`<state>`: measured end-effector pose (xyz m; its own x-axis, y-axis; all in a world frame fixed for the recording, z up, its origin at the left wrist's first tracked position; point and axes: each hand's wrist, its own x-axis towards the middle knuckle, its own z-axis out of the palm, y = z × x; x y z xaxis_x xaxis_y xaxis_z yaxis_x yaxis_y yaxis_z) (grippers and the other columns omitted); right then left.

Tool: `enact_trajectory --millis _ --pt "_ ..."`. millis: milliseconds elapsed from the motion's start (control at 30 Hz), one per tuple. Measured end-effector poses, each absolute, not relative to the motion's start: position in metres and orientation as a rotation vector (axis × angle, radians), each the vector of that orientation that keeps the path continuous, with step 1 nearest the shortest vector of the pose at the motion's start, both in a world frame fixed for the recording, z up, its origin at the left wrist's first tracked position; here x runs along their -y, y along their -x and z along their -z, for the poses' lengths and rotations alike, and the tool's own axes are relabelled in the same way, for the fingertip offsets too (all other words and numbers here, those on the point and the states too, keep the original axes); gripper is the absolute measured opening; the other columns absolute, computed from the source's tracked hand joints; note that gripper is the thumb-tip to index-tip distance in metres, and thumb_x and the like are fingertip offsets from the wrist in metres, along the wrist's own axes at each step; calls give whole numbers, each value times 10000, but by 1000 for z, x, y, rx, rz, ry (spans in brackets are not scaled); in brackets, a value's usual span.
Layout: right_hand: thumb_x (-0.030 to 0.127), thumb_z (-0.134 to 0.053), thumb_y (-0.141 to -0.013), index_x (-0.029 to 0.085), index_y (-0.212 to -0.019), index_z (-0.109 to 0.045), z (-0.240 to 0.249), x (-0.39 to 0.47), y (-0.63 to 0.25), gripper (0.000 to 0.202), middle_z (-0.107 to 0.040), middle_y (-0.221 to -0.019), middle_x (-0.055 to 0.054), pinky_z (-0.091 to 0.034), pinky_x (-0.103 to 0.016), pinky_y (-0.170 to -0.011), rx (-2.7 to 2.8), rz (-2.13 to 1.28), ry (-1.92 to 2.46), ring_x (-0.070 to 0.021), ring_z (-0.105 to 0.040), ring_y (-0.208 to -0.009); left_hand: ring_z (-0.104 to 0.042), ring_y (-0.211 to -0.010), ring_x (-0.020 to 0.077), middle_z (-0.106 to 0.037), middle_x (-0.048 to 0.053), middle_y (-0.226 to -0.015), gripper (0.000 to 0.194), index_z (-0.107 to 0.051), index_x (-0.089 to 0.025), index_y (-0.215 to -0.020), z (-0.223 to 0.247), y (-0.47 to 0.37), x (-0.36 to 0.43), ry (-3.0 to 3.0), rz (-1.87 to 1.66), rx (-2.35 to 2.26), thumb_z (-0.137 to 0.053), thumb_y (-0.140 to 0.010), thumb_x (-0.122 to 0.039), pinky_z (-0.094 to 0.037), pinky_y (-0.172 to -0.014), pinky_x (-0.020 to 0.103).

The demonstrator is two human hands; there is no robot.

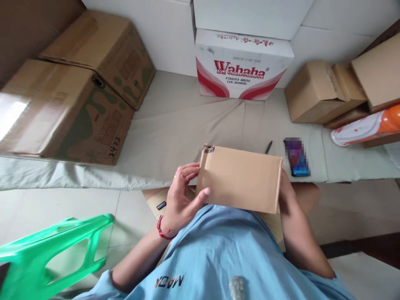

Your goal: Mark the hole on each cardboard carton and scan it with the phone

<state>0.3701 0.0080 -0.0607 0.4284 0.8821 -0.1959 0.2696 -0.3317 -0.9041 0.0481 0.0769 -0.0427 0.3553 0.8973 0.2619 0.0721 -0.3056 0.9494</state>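
The Wahaha carton [243,79] stands at the back of the cloth-covered desk [171,125]; straight toward the person from that carton, and well apart from it, is the small brown box [240,179], in front of the blue shirt [231,250]; a dark patch marks its left corner on the Wahaha side. The left hand [183,193], a red bracelet [164,229] at its wrist, grasps the box's left end, thumb on the upper face and fingers round the side; the right hand [285,189] is at the box's right end, partly hidden, so I cannot tell whether its fingers grip. In front of the Wahaha carton's right half lies a black pen [269,146]; farther right is a phone [296,157], its screen blurred. Right of the carton sit brown boxes [312,91] and, nearer the person, an orange-and-white bottle [368,125]; to its left stand 2 large cartons [68,112], the nearer marked 2422.
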Motion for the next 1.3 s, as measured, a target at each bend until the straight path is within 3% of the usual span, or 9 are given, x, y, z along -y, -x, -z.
enact_trajectory --millis 167,367,533,667,733,867,967,1100,1300 --pt "573 -572 -938 202 -1087 -783 69 -21 -391 453 -805 -1174 -147 -589 -441 -955 1157 -592 2118 -302 -745 -1053 -650 -1352 315 -653 136 -1431 439 -670 -262 -1367 45 -49 -74 -1944 -1160 -1108 -811 -952 -246 -606 -1107 490" --pt "442 -475 -998 128 -1159 -789 77 -60 -427 472 -778 -1194 -237 -539 -463 -1015 1252 -309 2520 -338 -722 -1078 -702 -1358 329 -798 80 -1209 318 -735 -264 -1235 30 -62 -74 -2272 -1292 -813 -709 -955 -116 -582 -1156 509" --pt "562 -607 -968 16 -1462 -642 80 -99 -433 737 -771 -1234 -301 -541 -467 -970 1296 -318 2681 -409 -733 -1130 -713 -1393 316 -798 105 -1398 367 -745 -246 -1387 31 -82 -83 -2418 -920 -558 -718 -1026 -304 -425 -1326 500" --pt "441 -584 -987 49 -1669 -460 78 -114 -426 796 -819 -1140 -240 -545 -433 -899 1437 -354 2713 -393 -768 -1066 -607 -1525 356 -650 156 -1609 604 -652 -208 -1543 33 -90 -88 -2455 -653 -522 -703 -1041 -540 -285 -1395 551" --pt "377 -558 -988 125 -1641 -547 77 -119 -424 700 -838 -1056 -193 -544 -420 -867 1498 -349 2707 -377 -782 -1008 -546 -1580 360 -594 162 -1662 711 -590 -206 -1603 33 -89 -88 -2475 -605 -501 -731 -1017 -584 -208 -1417 560" --pt "289 -566 -939 203 -1221 -848 64 -129 -435 408 -846 -1039 -163 -545 -399 -869 1519 -275 2699 -345 -788 -1001 -512 -1608 333 -558 140 -1697 694 -558 -196 -1614 34 -88 -86 -2561 -565 -520 -747 -1024 -509 -125 -1432 531" --pt "248 -552 -922 158 -1116 -858 48 -132 -457 373 -835 -968 -163 -560 -396 -865 1393 -119 2671 -322 -786 -967 -515 -1605 308 -543 105 -1711 667 -580 -183 -1588 35 -89 -85 -2620 -573 -540 -718 -1041 -537 -90 -1438 493" --pt "237 -570 -912 151 -1126 -840 35 -128 -480 355 -745 -727 -67 -564 -333 -740 1253 -326 2532 -242 -745 -737 -517 -1603 292 -536 79 -1716 660 -593 -193 -1583 36 -90 -84 -2653 -570 -558 -699 -1047 -563 -121 -1436 486" --pt "226 -505 -1001 186 -1388 -765 43 -124 -452 468 -767 -1225 -152 -484 -310 -744 2152 -261 2595 -230 -738 -946 -524 -1597 298 -548 85 -1711 672 -599 -197 -1584 35 -89 -85 -2656 -559 -547 -716 -1033 -563 -206 -1416 511"
